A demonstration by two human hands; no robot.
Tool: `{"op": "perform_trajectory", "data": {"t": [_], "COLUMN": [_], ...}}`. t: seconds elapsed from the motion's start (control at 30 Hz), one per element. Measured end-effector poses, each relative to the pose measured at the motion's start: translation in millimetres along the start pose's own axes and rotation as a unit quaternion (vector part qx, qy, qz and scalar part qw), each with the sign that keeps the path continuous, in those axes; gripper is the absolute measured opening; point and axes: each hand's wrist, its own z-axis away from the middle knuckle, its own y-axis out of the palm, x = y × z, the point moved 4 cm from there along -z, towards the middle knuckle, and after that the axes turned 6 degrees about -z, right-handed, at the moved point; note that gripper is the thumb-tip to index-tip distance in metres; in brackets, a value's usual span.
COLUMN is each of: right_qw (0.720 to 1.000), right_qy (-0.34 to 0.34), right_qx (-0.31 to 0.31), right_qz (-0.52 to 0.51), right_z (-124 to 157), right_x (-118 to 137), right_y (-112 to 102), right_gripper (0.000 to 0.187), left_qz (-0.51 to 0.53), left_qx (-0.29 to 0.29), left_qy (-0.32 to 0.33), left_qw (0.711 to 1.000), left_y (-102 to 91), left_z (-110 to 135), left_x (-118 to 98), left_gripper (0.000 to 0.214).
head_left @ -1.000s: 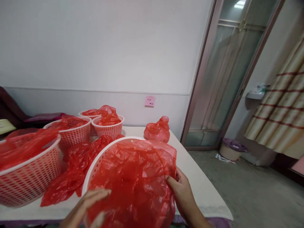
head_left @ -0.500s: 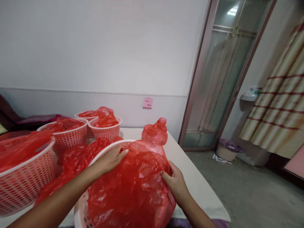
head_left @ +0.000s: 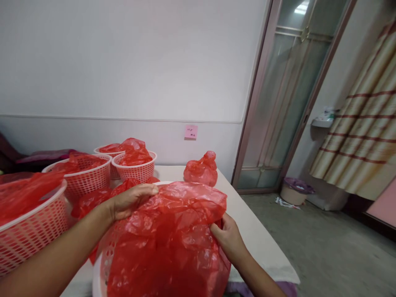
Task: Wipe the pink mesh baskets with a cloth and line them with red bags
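Since half a second ago the left hand [head_left: 131,200] has slid from the far rim toward ten o'clock on the basket [head_left: 103,258], and the red plastic bag [head_left: 173,239] now spreads flatter and wider over the basket's mouth, its far edge dropped clear of the knotted red bundle [head_left: 200,170] at twelve o'clock. Left fingers lie nearly flat and close together, palm down, pressing the bag's upper edge against the rim. The right hand [head_left: 229,239] sits at three o'clock on the basket, fingers curled shut, pinching a fold of the bag's side. The basket, tilted toward the camera, rests at the near edge of the white table [head_left: 262,243]. At nine o'clock stand more white baskets [head_left: 34,231] with red bags inside, and loose red bags [head_left: 89,200] lie between them.
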Motion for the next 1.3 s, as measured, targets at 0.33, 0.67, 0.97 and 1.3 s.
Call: {"op": "perform_trajectory", "data": {"t": [0.33,0.67,0.97,1.3], "right_qw": [0.998,0.995,0.985,0.986], "right_qy": [-0.008,0.004,0.002,0.005], "right_qx": [0.015,0.009,0.020,0.049], "right_qz": [0.059,0.103,0.169,0.160], "right_z": [1,-1,-5,-2], "right_x": [7,6,6,10], "right_y": [4,2,4,11], "right_gripper": [0.022,0.026,0.021,0.018], "left_qz": [0.075,-0.121,-0.174,-0.073], "left_qx": [0.075,-0.088,-0.122,-0.184], "left_qy": [-0.059,-0.044,-0.034,-0.064], "left_qw": [0.993,0.988,0.977,0.978], "left_y": [5.5,-12.7,-27.1,-66.1], "left_z": [11,-8,-9,18], "left_x": [9,57,48,27], "left_gripper": [0.028,0.015,0.020,0.040]}}
